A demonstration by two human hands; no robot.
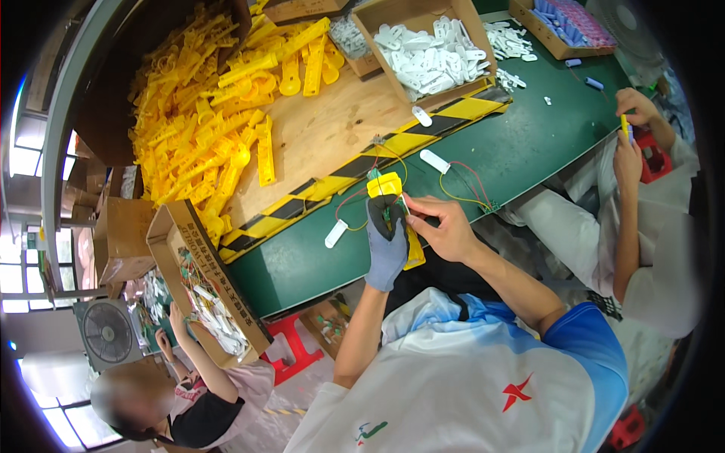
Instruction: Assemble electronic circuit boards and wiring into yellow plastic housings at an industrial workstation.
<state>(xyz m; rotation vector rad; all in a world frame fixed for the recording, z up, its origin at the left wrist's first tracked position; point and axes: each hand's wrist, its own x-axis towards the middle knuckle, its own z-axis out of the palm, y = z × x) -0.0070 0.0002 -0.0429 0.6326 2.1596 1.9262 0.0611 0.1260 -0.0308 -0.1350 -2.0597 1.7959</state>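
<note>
My left hand [387, 245], in a grey glove with dark fingers, is closed around a long yellow plastic casing [385, 184]. The casing's wide end sticks out above the glove and its other end shows below. Thumb and fingers of my bare right hand [445, 230] pinch together at the casing's side, by a thin white edge; what they grip is mostly hidden. Thin red and yellow wires run near the casing. A white oval piece [336, 233] on wires lies left of the glove. To the right, another white piece [434, 160] is wired to a small green circuit board [492, 204].
Yellow casings [204, 128] lie heaped on a wooden board [302, 128] edged with black-and-yellow tape [325, 190]. White parts fill a carton [423, 94] beyond. A carton of wired parts [215, 302] stands left. Co-workers sit on both sides; one's hands [630, 143] hold something yellow.
</note>
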